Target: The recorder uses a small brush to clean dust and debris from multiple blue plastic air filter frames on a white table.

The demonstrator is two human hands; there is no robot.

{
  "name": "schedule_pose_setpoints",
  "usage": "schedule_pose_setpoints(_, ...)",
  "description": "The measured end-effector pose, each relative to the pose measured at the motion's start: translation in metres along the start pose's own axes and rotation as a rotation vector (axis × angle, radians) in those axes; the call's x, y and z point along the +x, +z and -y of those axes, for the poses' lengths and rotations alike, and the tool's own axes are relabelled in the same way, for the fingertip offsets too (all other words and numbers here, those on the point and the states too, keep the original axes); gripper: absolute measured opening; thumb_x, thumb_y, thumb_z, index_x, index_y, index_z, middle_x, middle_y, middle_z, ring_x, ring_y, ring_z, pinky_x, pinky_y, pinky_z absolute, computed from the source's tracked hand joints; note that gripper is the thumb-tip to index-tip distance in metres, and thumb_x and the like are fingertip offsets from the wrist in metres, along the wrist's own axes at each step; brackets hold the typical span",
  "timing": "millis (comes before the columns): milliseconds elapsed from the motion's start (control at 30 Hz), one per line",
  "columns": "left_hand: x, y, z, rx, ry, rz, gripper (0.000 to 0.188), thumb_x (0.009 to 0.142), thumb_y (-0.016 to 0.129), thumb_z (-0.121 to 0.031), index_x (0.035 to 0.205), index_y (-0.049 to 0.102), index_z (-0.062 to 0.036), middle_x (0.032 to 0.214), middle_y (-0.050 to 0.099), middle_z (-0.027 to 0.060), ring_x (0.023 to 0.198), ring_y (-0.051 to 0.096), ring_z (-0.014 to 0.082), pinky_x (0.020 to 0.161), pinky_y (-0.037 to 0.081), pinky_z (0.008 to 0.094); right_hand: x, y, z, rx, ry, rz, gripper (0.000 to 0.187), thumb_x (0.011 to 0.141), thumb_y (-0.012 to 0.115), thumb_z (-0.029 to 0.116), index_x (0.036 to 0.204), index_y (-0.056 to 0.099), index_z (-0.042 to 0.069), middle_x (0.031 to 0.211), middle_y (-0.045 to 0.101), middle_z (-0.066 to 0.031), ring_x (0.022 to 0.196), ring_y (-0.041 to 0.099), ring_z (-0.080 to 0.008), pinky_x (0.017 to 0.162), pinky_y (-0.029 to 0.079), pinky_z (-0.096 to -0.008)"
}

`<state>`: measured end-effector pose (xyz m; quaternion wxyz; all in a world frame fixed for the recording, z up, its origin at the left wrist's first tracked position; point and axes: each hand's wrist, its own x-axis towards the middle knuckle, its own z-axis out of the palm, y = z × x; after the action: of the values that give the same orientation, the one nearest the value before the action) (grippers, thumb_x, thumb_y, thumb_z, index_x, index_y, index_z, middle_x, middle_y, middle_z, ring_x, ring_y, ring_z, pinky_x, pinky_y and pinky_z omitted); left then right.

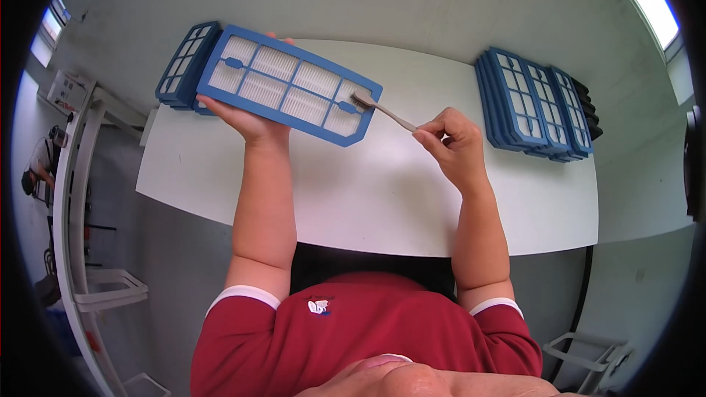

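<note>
My left hand (250, 119) grips a blue-framed air filter (293, 82) with white pleats, its thumb at the near left corner and fingertips showing past the far edge. The filter is held tilted above the table. Pinched between the thumb and fingers of my right hand (454, 143) is a toothbrush (393, 115). Its bristle head meets the filter's right end, beside a small blue tab on the frame. Just left of the held filter stands a stack of similar filters (185, 66), partly covered by it.
On the right of the white table (368, 198) are more stacked blue filters (533, 103), with black pieces (586, 106) behind them. A wall rises beyond the far edge. At the far left, another person (40, 165) is seen past a white frame (66, 220).
</note>
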<state>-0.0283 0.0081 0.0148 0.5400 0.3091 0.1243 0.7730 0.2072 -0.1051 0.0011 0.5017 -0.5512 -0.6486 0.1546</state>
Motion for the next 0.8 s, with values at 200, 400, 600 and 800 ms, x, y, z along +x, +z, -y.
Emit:
schedule_pose_setpoints(200,0.001,-0.003,0.000,0.002,-0.019,-0.001,0.092,0.072,0.029,-0.083,0.127,0.048,-0.0121,0.119,0.054,0.0192,0.108,0.055,0.0382,0.091,0.047,0.0505,0.000,-0.002,0.002,0.017,0.027,0.016,0.008,0.071,0.073,0.001,0.070,0.065,0.002,0.065,0.053,-0.0033,0.055,0.048,-0.0116,0.049,0.038,-0.0251)
schedule_pose_setpoints(400,0.000,0.000,-0.002,0.013,-0.012,-0.003,0.093,0.071,0.027,-0.084,0.129,0.046,-0.0136,0.120,0.054,0.0194,0.108,0.055,0.0382,0.090,0.048,0.0500,0.001,-0.004,0.001,0.049,0.020,0.076,0.008,0.070,0.073,0.000,0.070,0.065,0.002,0.064,0.052,-0.0035,0.055,0.049,-0.0118,0.049,0.038,-0.0252)
schedule_pose_setpoints(600,-0.005,0.003,0.000,0.037,-0.038,-0.003,0.094,0.072,0.025,-0.084,0.130,0.044,-0.0140,0.122,0.053,0.0191,0.111,0.053,0.0384,0.093,0.045,0.0511,0.002,0.002,0.004,-0.079,-0.044,-0.136,0.009,0.070,0.073,-0.001,0.069,0.064,0.002,0.064,0.052,-0.0042,0.055,0.050,-0.0127,0.049,0.039,-0.0251)
schedule_pose_setpoints(800,-0.011,0.011,0.006,0.009,-0.092,-0.025,0.093,0.074,0.019,-0.083,0.133,0.041,-0.0140,0.124,0.051,0.0191,0.111,0.053,0.0374,0.091,0.047,0.0497,0.000,0.006,0.003,-0.060,-0.112,-0.106,0.008,0.069,0.073,-0.001,0.070,0.065,0.002,0.064,0.053,-0.0041,0.055,0.050,-0.0127,0.048,0.039,-0.0254)
